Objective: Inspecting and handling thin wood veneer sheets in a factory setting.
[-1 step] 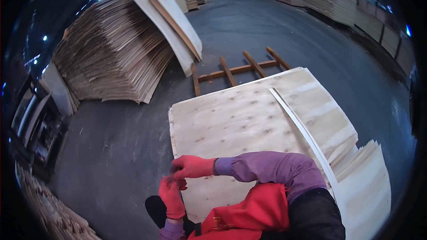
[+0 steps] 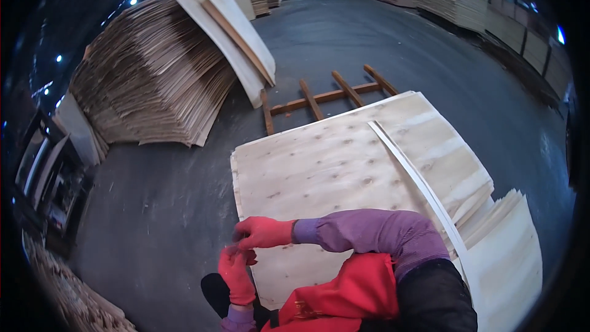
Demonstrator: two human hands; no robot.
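Right hand [image 2: 265,233] and left hand [image 2: 236,275] are bunched together by the stack's [image 2: 307,175] left edge, strip [image 2: 423,184] lying across it, fingers curled but honestly can't tell if they're gripping anything.

**Fisheye on the worker's head looks down and out across the shed**

Here among us, the view comes from the worker's head, through the left of two fisheye lenses worn side by side. It faces forward and well down. Closest to it, low in the view, are the red-gloved left hand [image 2: 237,273], the red-gloved right hand [image 2: 267,233] and the right arm's purple cloth sleeve [image 2: 375,229]. Just past them it looks onto a pale, knotty stack of flat wooden sheets [image 2: 307,172]. Farther out, on the view's left, stands a tall brown stack of thin wooden sheets [image 2: 147,77]. The smooth dark-grey floor [image 2: 344,31] runs away toward the upper edge.
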